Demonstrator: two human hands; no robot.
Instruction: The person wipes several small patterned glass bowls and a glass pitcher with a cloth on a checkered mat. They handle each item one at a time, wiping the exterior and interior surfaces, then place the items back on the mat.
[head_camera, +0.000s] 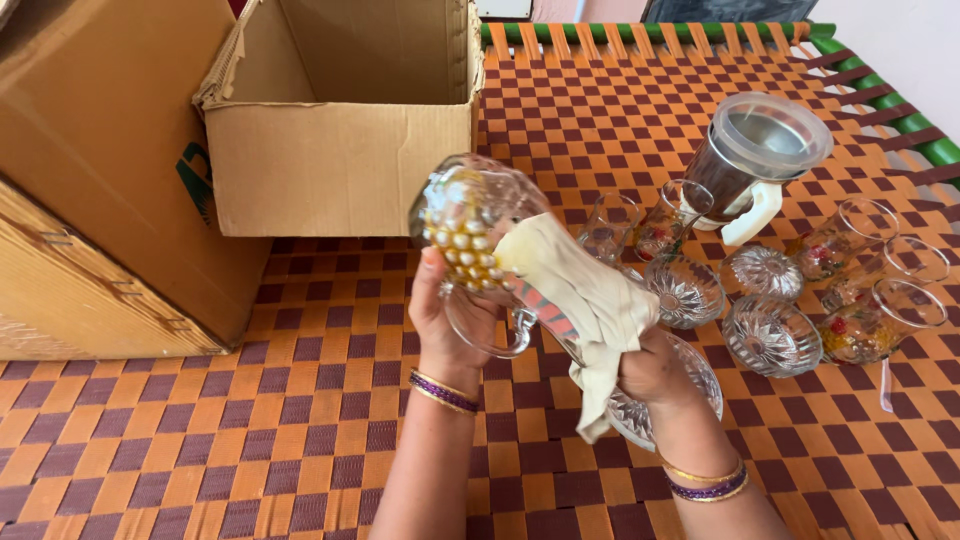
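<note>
Glass pitcher held tilted between both hands above a woven cot.

The left hand (455, 320) grips the handle side of the patterned glass pitcher (475, 225), whose mouth points up and away toward the boxes; the right hand (655, 372) is closed around a cream cloth (585, 300) pressed against the pitcher's body near its base. The pitcher is clear of the surface, between the two hands. Beneath lies a cot (250, 420) woven in orange and maroon checks with a green frame. To the right rest several drinking glasses (880, 315) lying on their sides, cut-glass bowls (770, 335) and a steel mixer jar (750, 160). An open cardboard box (335, 165) stands behind, a larger carton (90, 180) at left.
</note>
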